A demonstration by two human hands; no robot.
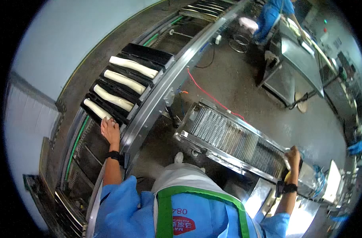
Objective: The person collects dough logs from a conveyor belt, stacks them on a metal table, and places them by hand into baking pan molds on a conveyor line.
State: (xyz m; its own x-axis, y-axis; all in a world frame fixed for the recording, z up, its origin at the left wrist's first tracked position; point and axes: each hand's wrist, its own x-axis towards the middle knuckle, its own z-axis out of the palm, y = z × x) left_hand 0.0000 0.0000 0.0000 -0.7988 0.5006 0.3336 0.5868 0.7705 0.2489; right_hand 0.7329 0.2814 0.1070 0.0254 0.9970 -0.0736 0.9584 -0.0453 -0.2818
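My left hand [109, 130] rests at the near end of a pale dough strip [96, 109], its fingers apart and touching the dough. That strip lies in the nearest of several black molds [94, 92] on a conveyor line. Further dough strips [125, 81] lie in the molds behind it, one in each, while the farthest black mold [147, 54] holds none. Out to the right, my right hand [293, 156] is closed at the end of a wire-mesh conveyor [228, 137]. Something pale shows beside its fingers; what it grips is partly hidden.
A metal rail [177, 73] runs between the molds and the mesh conveyor. A red cable [206, 93] crosses the floor. At the back right, a person [270, 18] in blue works by a steel table [298, 59], near a round stool [248, 24].
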